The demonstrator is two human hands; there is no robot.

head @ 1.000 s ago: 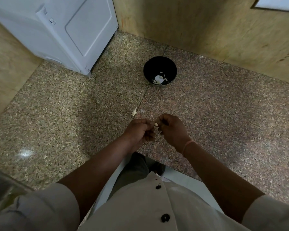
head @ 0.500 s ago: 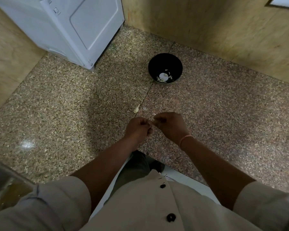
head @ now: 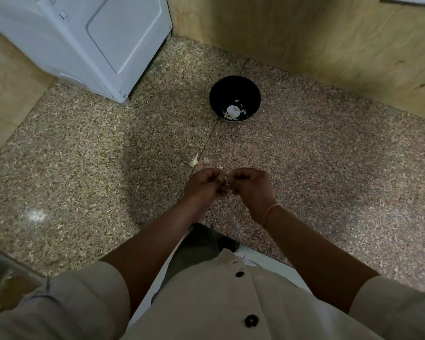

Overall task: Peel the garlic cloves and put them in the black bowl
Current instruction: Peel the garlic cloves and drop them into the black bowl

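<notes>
Both grips, left hand (head: 203, 184) and right hand (head: 250, 185), pinch the garlic clove (head: 226, 179) between their touching fingertips.

Garlic clove (head: 226, 179) pinched between left hand (head: 203, 185) and right hand (head: 250, 186). Bowl (head: 221, 94) on bench (head: 329, 168), beyond hands. Peel scrap (head: 194, 161) just ahead.

Dim indoor light, soft shadows, floor glare, wide-angle distortion

Speckled granite counter (head: 84, 168), tan walls (head: 329, 45), white appliance (head: 96, 40).
</notes>
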